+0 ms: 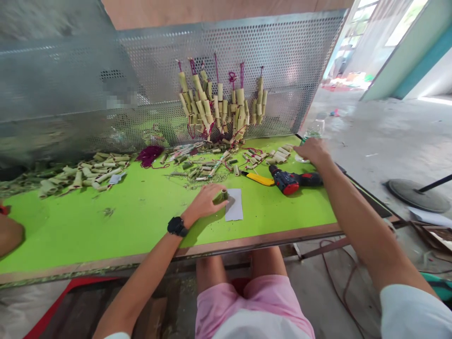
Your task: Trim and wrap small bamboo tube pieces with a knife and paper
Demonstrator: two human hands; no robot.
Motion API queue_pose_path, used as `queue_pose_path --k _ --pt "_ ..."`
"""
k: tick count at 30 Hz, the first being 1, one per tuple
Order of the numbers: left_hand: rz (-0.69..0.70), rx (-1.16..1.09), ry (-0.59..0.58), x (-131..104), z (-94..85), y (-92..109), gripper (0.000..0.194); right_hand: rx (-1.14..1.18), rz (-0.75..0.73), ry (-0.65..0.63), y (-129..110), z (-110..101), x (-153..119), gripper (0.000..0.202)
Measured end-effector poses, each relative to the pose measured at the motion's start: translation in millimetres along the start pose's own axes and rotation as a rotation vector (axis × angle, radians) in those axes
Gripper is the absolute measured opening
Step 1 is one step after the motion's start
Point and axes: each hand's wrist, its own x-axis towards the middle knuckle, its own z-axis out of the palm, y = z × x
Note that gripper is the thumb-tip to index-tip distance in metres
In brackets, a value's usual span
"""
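Observation:
My left hand (207, 202), with a black watch on its wrist, is closed around a short green bamboo tube (224, 193). The tube stands at the left edge of a small white paper (234, 212) on the green tabletop. At the table's far right corner my right hand (313, 151) is wrapped over a clear plastic bottle (315, 126), which shows above and below the hand; some of the fingers are hidden. Just in front of that hand lies a cordless drill (286, 180), with a yellow-handled cutter (259, 178) beside it.
Bamboo strings (208, 101) hang on a perforated metal panel (282, 61). Cut bamboo pieces (88, 174) lie in a pile at left, near purple cord (150, 156). Loose bamboo bits (205, 170) are scattered mid-table. Another person's arm (10, 234) shows at the left edge.

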Motion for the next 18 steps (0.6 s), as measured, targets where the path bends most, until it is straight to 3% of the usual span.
queue_pose_path --k 1,5,7,8,12,18 --pt "-0.007 0.000 -0.023 3.0 -0.5 -0.2 0.040 -0.152 -0.026 -0.091 -14.9 1.4 -12.7 0.063" --pt "-0.043 -0.057 -0.104 20.9 -4.5 -2.6 0.042 -0.148 -0.355 -0.290 -76.9 25.7 -70.6 0.052" --pt "-0.061 -0.085 -0.131 30.5 -6.1 -2.9 0.047 -0.235 -0.581 -0.320 -97.8 43.9 -94.6 0.048" --pt "-0.069 -0.091 -0.145 34.4 -6.4 -2.8 0.051 -0.256 -0.620 -0.306 -104.0 52.4 -103.6 0.047" --pt "-0.076 -0.106 -0.137 39.4 -4.6 -2.6 0.051 -0.289 -0.607 -0.243 -104.3 77.0 -119.8 0.040" --pt "-0.080 -0.230 0.024 29.1 0.0 -2.6 0.048 -0.185 -0.596 -0.132 -83.9 95.8 -119.1 0.044"
